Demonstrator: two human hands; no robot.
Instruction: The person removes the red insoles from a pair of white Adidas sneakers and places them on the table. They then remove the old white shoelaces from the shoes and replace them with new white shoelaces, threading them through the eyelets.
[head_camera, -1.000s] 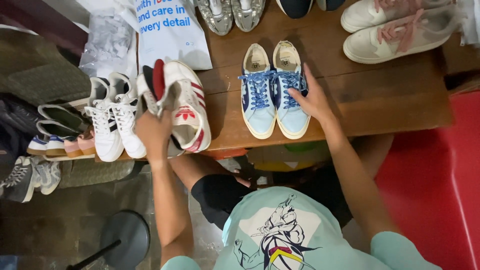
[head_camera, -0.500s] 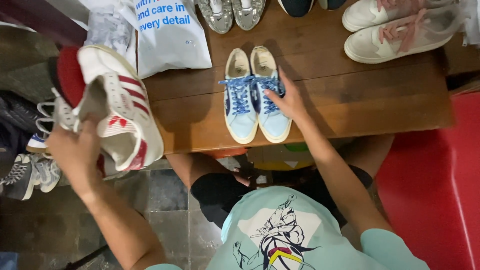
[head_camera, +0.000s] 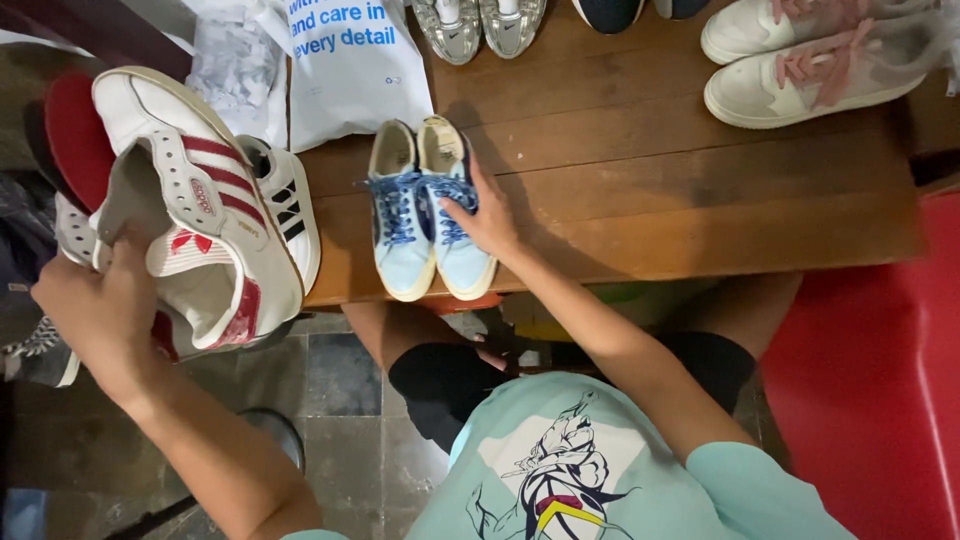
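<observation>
The wooden table (head_camera: 650, 200) carried a white bag (head_camera: 350, 70) and pink-laced sneakers (head_camera: 810, 60) at its far edge. Off its left end, our left hand (head_camera: 95, 310) was closed around a white shoe with red stripes (head_camera: 200, 220), held up in the air. Our right hand (head_camera: 485, 215) lay half-open, fingers spread on the blue pair (head_camera: 425, 215) near the table's front edge.

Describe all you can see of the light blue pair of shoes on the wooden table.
The light blue shoes are a low canvas-looking pair with cream soles and darker blue laces, tied. They stand upright, side by side, touching, toes toward the person, at the wooden table's near edge. The right hand rests on one shoe.
</observation>
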